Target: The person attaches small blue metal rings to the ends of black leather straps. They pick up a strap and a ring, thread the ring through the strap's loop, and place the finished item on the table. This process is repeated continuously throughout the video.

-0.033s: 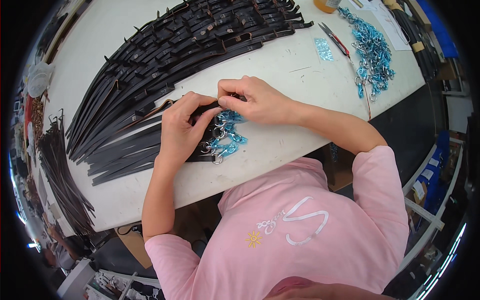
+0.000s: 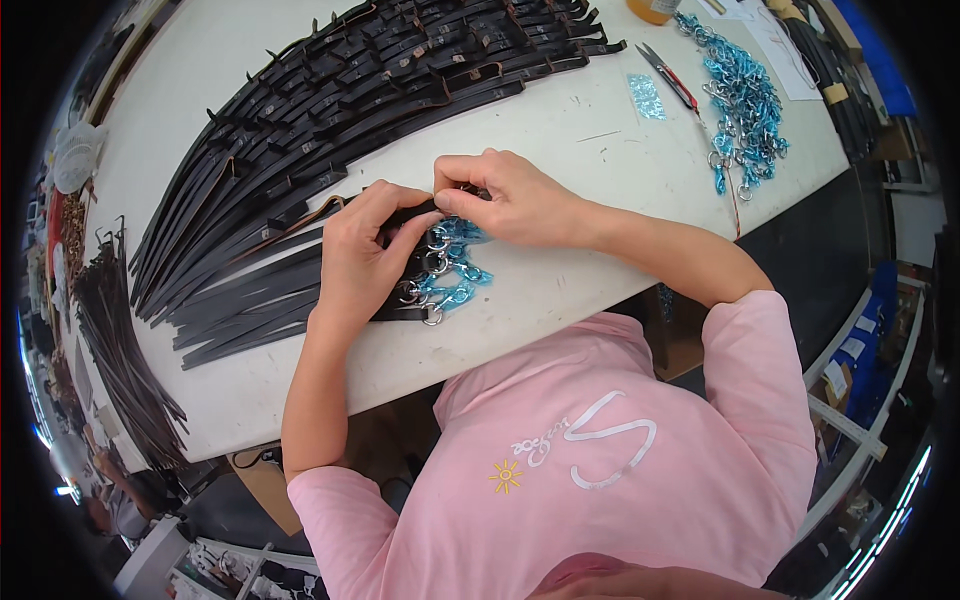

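My left hand (image 2: 365, 245) pinches a black strap between thumb and fingers, near the strap's right end. Right against it, my right hand (image 2: 515, 200) is closed with thumb and forefinger together at the same strap end; the piece inside its fingers is mostly hidden. Beneath both hands, several finished-looking black straps (image 2: 255, 305) lie side by side on the white table (image 2: 560, 270). Metal rings and clasps wrapped in blue film (image 2: 455, 295) are at their right ends.
Rows of black straps with loops (image 2: 330, 120) cover the table's far left. A bundle of thin dark straps (image 2: 125, 350) hangs over the left edge. At the far right lie red-handled snips (image 2: 680, 90), a small blue packet (image 2: 647, 97) and a pile of blue-wrapped clasps (image 2: 745, 120).
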The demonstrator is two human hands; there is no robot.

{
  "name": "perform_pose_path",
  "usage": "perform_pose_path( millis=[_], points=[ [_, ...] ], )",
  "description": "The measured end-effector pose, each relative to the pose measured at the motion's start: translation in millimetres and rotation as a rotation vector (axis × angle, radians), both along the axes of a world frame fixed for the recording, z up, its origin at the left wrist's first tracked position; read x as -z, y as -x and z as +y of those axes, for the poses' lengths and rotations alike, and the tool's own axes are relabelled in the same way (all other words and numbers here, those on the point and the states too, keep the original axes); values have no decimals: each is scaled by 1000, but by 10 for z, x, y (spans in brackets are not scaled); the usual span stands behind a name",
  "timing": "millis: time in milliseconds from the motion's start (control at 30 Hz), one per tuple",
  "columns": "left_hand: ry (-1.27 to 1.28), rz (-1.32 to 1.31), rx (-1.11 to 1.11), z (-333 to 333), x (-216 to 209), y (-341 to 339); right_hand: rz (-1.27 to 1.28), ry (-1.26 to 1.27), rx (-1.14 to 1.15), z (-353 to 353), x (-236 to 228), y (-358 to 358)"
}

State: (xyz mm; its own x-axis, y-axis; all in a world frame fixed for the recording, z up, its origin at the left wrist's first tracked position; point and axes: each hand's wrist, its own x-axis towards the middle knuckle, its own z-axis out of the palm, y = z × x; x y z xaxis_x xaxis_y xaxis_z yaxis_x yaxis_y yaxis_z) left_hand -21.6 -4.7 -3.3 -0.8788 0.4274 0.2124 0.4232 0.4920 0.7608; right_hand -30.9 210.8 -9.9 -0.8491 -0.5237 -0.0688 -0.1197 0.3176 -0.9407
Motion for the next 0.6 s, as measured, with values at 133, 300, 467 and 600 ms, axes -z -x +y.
perform_pose_path(
  millis=[133, 300, 467, 600],
  points=[
    [19, -20, -8, 13, 0, 0, -23, 20, -11, -3, 39, 38],
    [-27, 24, 9, -14, -21, 41, -142, 73, -133, 111, 45, 166],
    [-27, 39, -23, -56, -35, 70, -264, 93, -104, 273, -66, 218],
    [-14, 13, -31, -60, -60, 69, -280, 112, -116, 288, -23, 260]
  ],
)
